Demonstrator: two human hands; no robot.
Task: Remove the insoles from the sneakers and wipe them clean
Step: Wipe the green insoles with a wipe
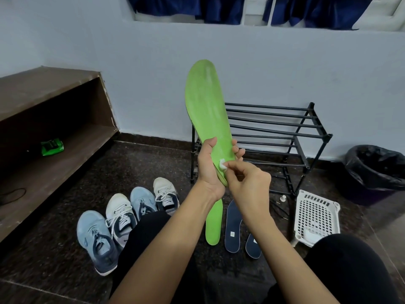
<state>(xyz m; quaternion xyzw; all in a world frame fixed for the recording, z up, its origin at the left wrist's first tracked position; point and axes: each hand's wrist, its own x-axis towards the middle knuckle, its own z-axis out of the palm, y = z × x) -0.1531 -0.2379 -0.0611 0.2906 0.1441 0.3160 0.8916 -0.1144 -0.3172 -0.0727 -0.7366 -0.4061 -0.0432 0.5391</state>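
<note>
**On the floor by the shoe rack: one insole up, a wipe at its heel**

Beside the right knee, a white basket lies tilted with something pale low inside it, too dim to name. Behind it stands a black-lined bin, cut off by the frame edge, its inside not visible. A wooden shelf on the left carries one green packet.

Four sneakers sit in a row, two light blue and two white. Four insoles show. The left hand grips the held green insole upright near its heel, in front of the shoe rack. The right hand pinches a small white wipe against that heel. A second green insole and two navy insoles lie on the floor.

The right forearm hides most of one navy insole, and the left wrist covers the floor insole's top end.
</note>
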